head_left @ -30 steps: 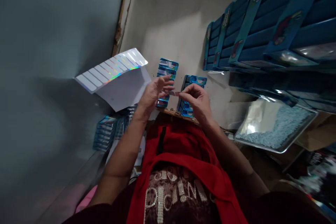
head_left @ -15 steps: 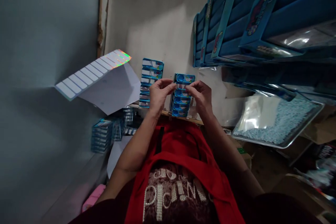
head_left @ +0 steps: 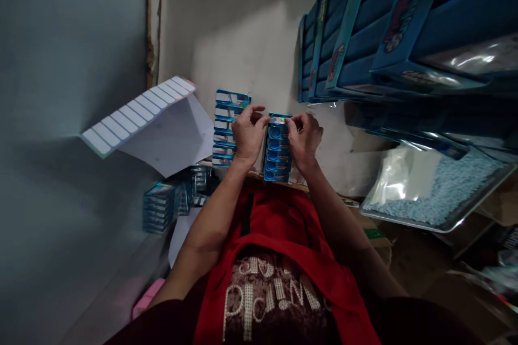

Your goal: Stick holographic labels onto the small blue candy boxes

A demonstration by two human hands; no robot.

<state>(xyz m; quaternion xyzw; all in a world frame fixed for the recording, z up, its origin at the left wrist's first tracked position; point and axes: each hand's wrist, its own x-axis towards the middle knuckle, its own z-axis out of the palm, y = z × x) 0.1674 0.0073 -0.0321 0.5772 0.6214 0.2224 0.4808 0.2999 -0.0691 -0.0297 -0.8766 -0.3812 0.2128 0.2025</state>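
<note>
A small shiny sticker label (head_left: 277,121) is stretched between my two hands over the far end of a column of small blue boxes (head_left: 277,154). My left hand (head_left: 248,135) pinches the label's left end between thumb and forefinger. At its right end, my right hand (head_left: 304,137) does the same. Whether the label touches the box under it I cannot tell. To the left, partly behind my left hand, lies a second column of blue boxes (head_left: 224,124) with white strips on their faces. A sheet of white labels (head_left: 137,116) is propped farther left.
Large blue display boxes (head_left: 364,38) are stacked at the right. Below them, a metal tray (head_left: 453,226) holds pale blue pellets and clear bags. Several packed blue boxes (head_left: 158,207) sit at lower left. A grey wall (head_left: 68,64) borders the left side.
Both hands have moved slightly away from my body, carrying the label from around the second box to the farthest box of the column.
</note>
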